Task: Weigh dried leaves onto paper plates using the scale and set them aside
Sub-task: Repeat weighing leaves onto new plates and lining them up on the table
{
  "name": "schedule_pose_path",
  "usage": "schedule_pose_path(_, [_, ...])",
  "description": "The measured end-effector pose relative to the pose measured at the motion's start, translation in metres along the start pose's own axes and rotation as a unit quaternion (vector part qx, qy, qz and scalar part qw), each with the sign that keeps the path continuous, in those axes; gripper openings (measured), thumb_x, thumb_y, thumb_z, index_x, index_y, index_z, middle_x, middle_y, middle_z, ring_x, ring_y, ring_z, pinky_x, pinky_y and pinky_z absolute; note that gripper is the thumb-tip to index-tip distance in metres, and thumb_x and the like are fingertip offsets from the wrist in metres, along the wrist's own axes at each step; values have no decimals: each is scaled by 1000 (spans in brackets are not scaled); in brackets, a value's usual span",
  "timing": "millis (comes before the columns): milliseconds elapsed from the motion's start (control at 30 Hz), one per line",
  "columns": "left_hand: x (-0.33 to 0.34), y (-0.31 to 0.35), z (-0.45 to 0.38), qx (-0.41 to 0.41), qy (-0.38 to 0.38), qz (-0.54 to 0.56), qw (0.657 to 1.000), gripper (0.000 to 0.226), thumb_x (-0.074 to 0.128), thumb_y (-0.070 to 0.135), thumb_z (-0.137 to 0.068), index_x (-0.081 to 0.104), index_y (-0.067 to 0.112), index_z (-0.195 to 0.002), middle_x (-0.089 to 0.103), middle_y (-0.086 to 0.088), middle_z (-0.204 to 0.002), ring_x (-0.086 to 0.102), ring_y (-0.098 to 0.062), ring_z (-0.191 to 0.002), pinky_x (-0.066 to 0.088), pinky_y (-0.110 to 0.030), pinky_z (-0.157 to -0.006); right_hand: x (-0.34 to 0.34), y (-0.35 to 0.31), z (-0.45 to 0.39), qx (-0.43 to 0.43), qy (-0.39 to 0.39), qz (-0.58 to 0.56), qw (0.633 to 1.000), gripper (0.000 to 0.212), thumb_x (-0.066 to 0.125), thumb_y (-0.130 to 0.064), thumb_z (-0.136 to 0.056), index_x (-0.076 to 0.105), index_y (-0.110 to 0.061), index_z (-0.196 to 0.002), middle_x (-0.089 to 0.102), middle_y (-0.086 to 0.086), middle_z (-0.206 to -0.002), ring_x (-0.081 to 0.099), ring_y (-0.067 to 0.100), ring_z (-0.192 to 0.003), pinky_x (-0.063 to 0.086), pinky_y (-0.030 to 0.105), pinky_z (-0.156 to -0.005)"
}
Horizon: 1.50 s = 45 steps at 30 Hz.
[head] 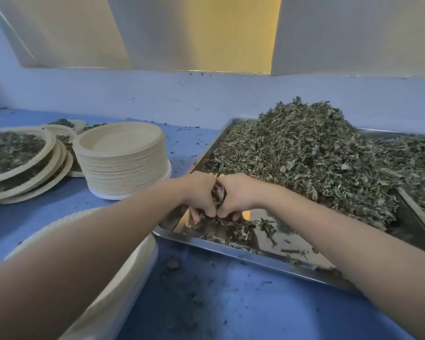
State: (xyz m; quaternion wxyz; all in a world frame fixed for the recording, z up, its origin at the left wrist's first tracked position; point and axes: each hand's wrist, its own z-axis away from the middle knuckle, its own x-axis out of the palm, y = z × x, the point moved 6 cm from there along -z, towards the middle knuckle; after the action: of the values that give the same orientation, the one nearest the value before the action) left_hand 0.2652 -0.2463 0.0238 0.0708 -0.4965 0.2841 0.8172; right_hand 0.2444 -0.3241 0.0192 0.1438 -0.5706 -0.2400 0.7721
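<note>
Left hand: Your left hand (pixel 199 195) is curled around a clump of dried leaves (pixel 218 195), down low at the near corner of the metal tray (pixel 233 251).

Right hand: Your right hand (pixel 238 192) is curled around the same clump. The two hands touch, with the leaves squeezed between them.

Leaf pile: The big heap of dried leaves (pixel 304 153) fills the far side of the tray. A few loose bits lie on the shiny tray floor right under your hands.

Empty plate: A paper plate (pixel 123 271) waits just left of the tray, partly under your left arm. The scale is not in view; it may sit below this plate, but you cannot tell.

Plate stack: A tall stack of clean paper plates (pixel 123 158) stands farther back on the blue table (pixel 231 303).

Done plates: Plates filled with leaves (pixel 17 158) are piled at the far left.

How the leaves feel: They look very light, dry and crumbly. Squeeze hard and they will likely break into dust. Hold loose and bits will fall.

Where to hold: Cup the clump from both sides and from below, like a bowl, and carry it low over the plate.
</note>
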Motion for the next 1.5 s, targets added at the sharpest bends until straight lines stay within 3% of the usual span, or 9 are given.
schedule_pose_path(133, [-12, 2, 13, 32, 58, 25, 997, 25, 69, 1, -75, 62, 0, -98, 71, -16, -84, 62, -6, -41, 54, -21, -52, -12, -14, 13, -11, 42, -15, 999, 40, 70, 0, -75, 53, -11, -110, 69, 15, -95, 65, 12, -52, 58, 26, -53])
schedule_pose_path(267, [-43, 9, 44, 50, 91, 17, 994, 13, 66, 3, -76, 66, 6, -88, 72, -7, -72, 61, -3, -44, 56, -24, -67, -34, -50, 33, -42, 72, -14, 996, 25, 69, 0, -73, 58, -18, -86, 70, 10, -81, 67, 16, -59, 59, 29, -59])
schedule_pose_path(467, [-83, -13, 120, 31, 123, -7, 992, 8, 64, 5, -75, 62, 12, -74, 62, 8, -45, 60, -1, -45, 45, -10, -49, -34, -127, 51, -89, 81, -7, 993, 11, 69, -1, -73, 66, -6, -83, 65, 2, -62, 61, 13, -52, 52, 24, -55])
schedule_pose_path(600, [-86, -55, 167, -4, 136, 4, 991, 11, 64, 7, -76, 66, 6, -86, 70, -2, -61, 66, -8, -55, 54, -23, -71, -4, -176, 50, -124, 53, -37, 990, 12, 67, 1, -74, 64, -10, -75, 61, -5, -50, 59, 8, -46, 47, 18, -47])
schedule_pose_path(700, [-70, -83, 191, -13, 113, 83, 990, 24, 66, -1, -77, 63, 0, -101, 70, -13, -81, 69, -17, -62, 58, -26, -70, 29, -194, 47, -121, -14, -46, 992, 31, 69, 2, -77, 64, -5, -106, 65, 6, -75, 62, 18, -60, 58, 31, -61])
schedule_pose_path(900, [-63, -120, 217, -24, 81, 141, 986, 86, 80, 11, -72, 33, 24, -143, 45, -3, -132, 69, -18, -88, 59, -26, -68, 45, -190, 56, -61, -99, 57, 992, 67, 80, -35, -73, 48, -38, -131, 53, -5, -117, 67, -1, -58, 50, 16, -49])
schedule_pose_path(1167, [-76, -134, 228, 15, 160, 114, 980, 47, 74, 20, -79, 55, 23, -122, 65, 4, -102, 65, 1, -60, 48, -14, -49, 26, -190, 55, -111, -2, -22, 994, 38, 70, -32, -85, 62, -24, -120, 65, -2, -106, 71, 15, -80, 60, 31, -71])
schedule_pose_path(1367, [-71, -133, 224, 32, 199, 127, 971, 39, 70, 8, -80, 61, 19, -116, 63, -1, -105, 59, 4, -48, 47, -11, -49, 36, -195, 60, -115, 7, -20, 993, 28, 67, -29, -88, 63, -24, -115, 64, -7, -89, 65, -1, -55, 47, 13, -43])
schedule_pose_path(1500, [-66, -129, 223, 41, 208, 122, 970, 42, 71, 3, -76, 64, 24, -112, 62, 1, -109, 56, -3, -57, 49, -11, -54, 40, -199, 60, -130, 18, -22, 991, 26, 67, -27, -88, 64, -23, -113, 66, -10, -86, 66, -1, -60, 49, 14, -46])
